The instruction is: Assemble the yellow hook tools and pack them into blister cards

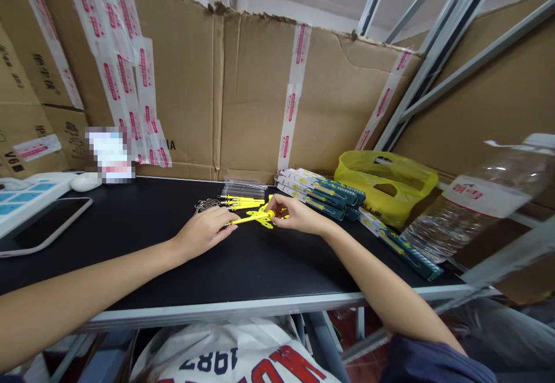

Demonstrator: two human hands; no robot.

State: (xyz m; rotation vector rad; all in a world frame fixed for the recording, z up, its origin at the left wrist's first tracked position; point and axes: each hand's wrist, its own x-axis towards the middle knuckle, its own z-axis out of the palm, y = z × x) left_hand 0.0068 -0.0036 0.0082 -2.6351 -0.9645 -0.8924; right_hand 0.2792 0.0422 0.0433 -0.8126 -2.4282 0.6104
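A slim yellow rod-shaped tool (251, 218) runs between my two hands, just above the table. My left hand (203, 231) has its fingers closed around the left end. At the other end, the thumb and fingers of my right hand (291, 214) pinch the tool. Flat yellow plastic pieces (265, 223) lie beneath it, partly covered by the right fingers. Behind the hands are several more yellow rods (245, 202) with dark ends. Thin metal wire pieces (207, 204) lie beyond my left hand, and clear plastic tubes (245, 188) lie farther back.
Printed green-and-white boxes (321, 192) are stacked at the back right, with another box (403, 244) nearer. A yellow plastic bag (390, 177) and a large water bottle (472, 203) stand beyond. A phone (47, 225) and a white power strip (32, 198) lie left on the black table (173, 284).
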